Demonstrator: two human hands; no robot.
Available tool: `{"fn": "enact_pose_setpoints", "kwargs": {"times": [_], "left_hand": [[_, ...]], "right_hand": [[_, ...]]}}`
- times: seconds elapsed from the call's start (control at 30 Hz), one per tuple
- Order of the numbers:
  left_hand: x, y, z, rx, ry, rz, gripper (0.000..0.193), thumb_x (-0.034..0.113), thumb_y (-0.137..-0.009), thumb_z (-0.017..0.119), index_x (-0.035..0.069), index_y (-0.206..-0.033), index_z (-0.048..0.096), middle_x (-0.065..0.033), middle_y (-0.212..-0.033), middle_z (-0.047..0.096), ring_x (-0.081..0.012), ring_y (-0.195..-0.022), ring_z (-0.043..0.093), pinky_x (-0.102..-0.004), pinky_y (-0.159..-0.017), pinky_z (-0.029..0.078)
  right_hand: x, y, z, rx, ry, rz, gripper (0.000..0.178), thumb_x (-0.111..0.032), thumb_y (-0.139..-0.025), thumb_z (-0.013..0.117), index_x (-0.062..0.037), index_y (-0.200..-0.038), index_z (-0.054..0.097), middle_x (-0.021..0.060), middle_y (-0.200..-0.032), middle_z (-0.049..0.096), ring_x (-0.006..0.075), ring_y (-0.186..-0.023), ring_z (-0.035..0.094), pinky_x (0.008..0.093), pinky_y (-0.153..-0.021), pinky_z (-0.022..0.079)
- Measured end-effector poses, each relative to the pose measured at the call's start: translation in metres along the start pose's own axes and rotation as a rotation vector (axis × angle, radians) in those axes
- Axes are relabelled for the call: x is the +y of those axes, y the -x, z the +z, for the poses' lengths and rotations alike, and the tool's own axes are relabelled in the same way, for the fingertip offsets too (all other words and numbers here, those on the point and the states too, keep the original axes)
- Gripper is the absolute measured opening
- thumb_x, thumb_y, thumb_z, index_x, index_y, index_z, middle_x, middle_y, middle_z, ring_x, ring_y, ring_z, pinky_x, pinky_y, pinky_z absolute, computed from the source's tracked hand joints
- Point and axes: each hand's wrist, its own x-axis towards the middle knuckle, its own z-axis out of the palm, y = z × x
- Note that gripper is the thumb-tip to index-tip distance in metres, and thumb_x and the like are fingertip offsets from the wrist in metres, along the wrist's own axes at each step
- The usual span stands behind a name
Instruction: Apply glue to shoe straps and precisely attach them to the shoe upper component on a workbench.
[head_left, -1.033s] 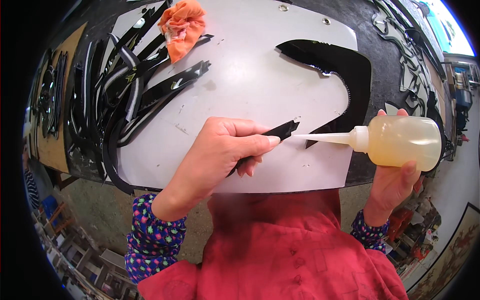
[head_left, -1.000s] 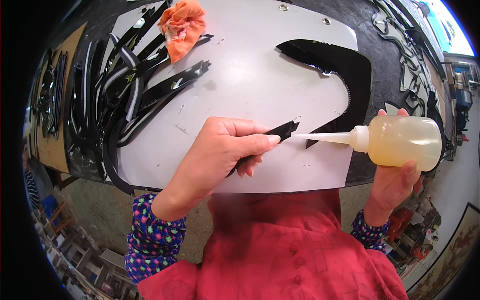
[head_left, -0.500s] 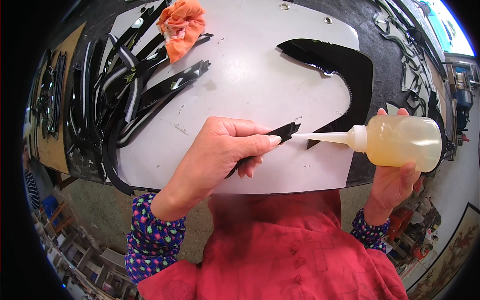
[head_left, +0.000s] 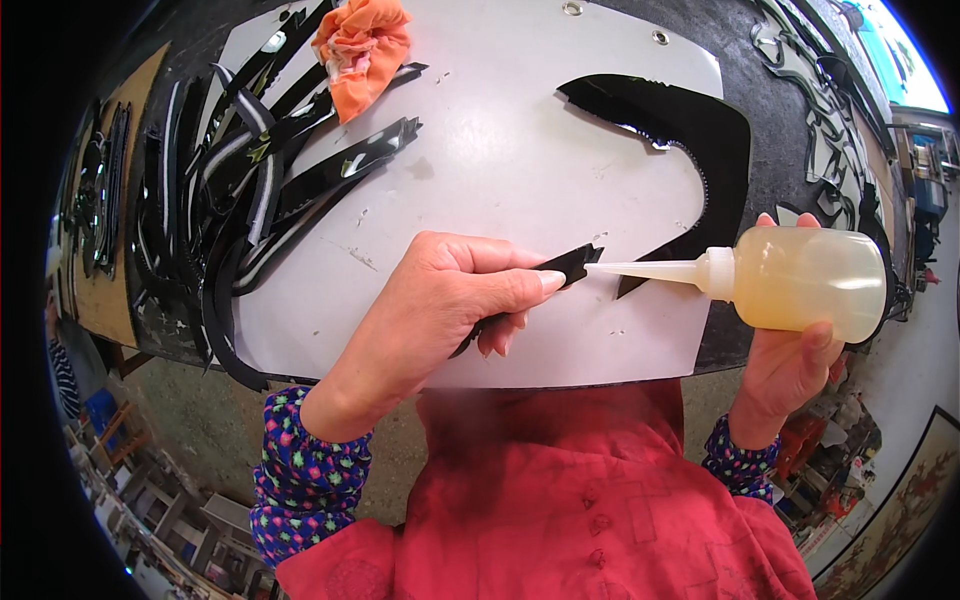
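Observation:
Pinched between the thumb and fingers of my left hand (head_left: 455, 290) is a black strip (head_left: 572, 264) with a notched end, held above the white board (head_left: 480, 150). My right hand (head_left: 790, 365) is closed round a squeeze bottle (head_left: 810, 284) of pale yellow liquid, lying on its side in the grip. The bottle's long tapered nozzle points left, and its tip is at the strip's notched end; whether it touches I cannot tell. Beyond, a large curved black piece (head_left: 715, 140) with a serrated inner edge rests on the board.
Several glossy black strips (head_left: 335, 165) are heaped at the left of the board, with a crumpled orange cloth (head_left: 362, 55) on top. At the far right lie pale and black cut pieces (head_left: 825, 140). Farther left, more black strips (head_left: 103, 200) lie on a brown board (head_left: 135, 250).
Both hands, the strip and the bottle have hardly moved. The whole view has shifted very slightly.

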Motion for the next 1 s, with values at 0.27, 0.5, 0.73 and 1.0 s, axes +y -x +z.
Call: {"fn": "enact_pose_setpoints", "kwargs": {"times": [0.27, 0.5, 0.73, 1.0], "left_hand": [[-0.0009, 0.0, 0.0009, 0.002, 0.024, 0.018, 0.024, 0.015, -0.092, 0.07, -0.006, -0.102, 0.074, -0.0012, -0.066, 0.062, -0.0057, -0.051, 0.054, -0.0194, -0.048, 0.042], [-0.0026, -0.0008, 0.0011, 0.01, 0.03, 0.024, 0.025, 0.014, -0.093, 0.069, -0.007, -0.106, 0.073, -0.0013, -0.068, 0.062, -0.006, -0.052, 0.055, -0.0194, -0.049, 0.042], [-0.0024, -0.0005, 0.0016, 0.007, 0.038, 0.027, 0.025, 0.014, -0.094, 0.068, -0.007, -0.106, 0.073, -0.0012, -0.068, 0.062, -0.006, -0.052, 0.055, -0.0193, -0.049, 0.042], [-0.0028, -0.0004, 0.0016, 0.014, 0.028, 0.03, 0.025, 0.014, -0.094, 0.068, -0.007, -0.107, 0.073, -0.001, -0.068, 0.062, -0.006, -0.052, 0.055, -0.0193, -0.049, 0.042]], "right_hand": [[0.0002, 0.0015, -0.0017, -0.013, 0.034, -0.001, 0.089, -0.033, -0.082, 0.079, -0.0019, -0.151, 0.032, 0.032, -0.143, 0.043, 0.0508, -0.126, 0.052, 0.0669, -0.107, 0.043], [-0.0003, 0.0019, -0.004, -0.016, 0.018, 0.001, 0.089, -0.034, -0.083, 0.078, -0.0016, -0.152, 0.031, 0.0317, -0.146, 0.041, 0.053, -0.129, 0.049, 0.0664, -0.108, 0.041], [0.0008, 0.0014, 0.0, 0.008, -0.058, 0.027, 0.089, -0.032, -0.086, 0.077, -0.0015, -0.153, 0.028, 0.0322, -0.147, 0.04, 0.057, -0.13, 0.046, 0.0629, -0.107, 0.045], [0.0006, 0.0003, 0.0025, 0.025, -0.052, 0.046, 0.088, -0.032, -0.085, 0.077, -0.0009, -0.152, 0.029, 0.0317, -0.146, 0.041, 0.0568, -0.128, 0.048, 0.0615, -0.106, 0.046]]}}
